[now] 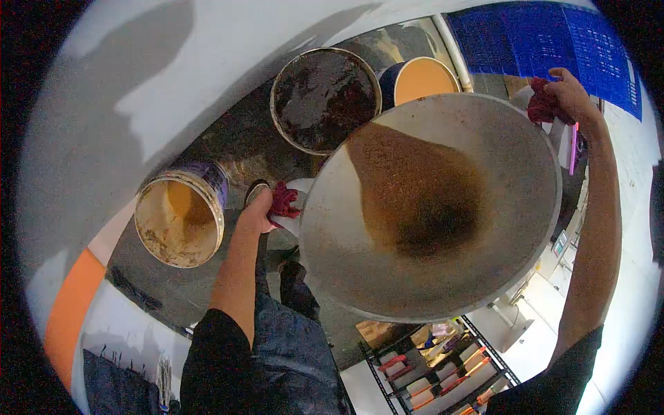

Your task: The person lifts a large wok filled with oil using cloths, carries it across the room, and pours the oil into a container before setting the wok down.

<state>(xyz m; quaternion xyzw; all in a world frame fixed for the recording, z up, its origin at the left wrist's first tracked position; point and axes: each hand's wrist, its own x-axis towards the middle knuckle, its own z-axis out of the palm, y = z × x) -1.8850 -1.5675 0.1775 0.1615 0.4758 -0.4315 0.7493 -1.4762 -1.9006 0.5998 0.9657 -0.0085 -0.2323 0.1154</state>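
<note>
A large grey wok [332, 242] is held up in front of me, tilted, with a brown oily residue [408, 180] spread inside, darkest near the middle. My left hand [260, 211] is closed on its left side handle, with a dark red cloth [283, 200] between. My right hand [573, 98] grips the opposite handle through another dark red cloth [543, 104]. The wok's upper left rim overlaps the edge of a round drum [325, 97] filled with dark, glossy contents. I cannot tell whether the wok touches that drum.
Beside the dark drum stands a bucket [425, 79] with an orange surface. A stained, dirty bucket [181, 220] sits at the left on the wet floor. Blue plastic crates [546, 45] are at the upper right. Below the wok is a rack [443, 373] with several packages.
</note>
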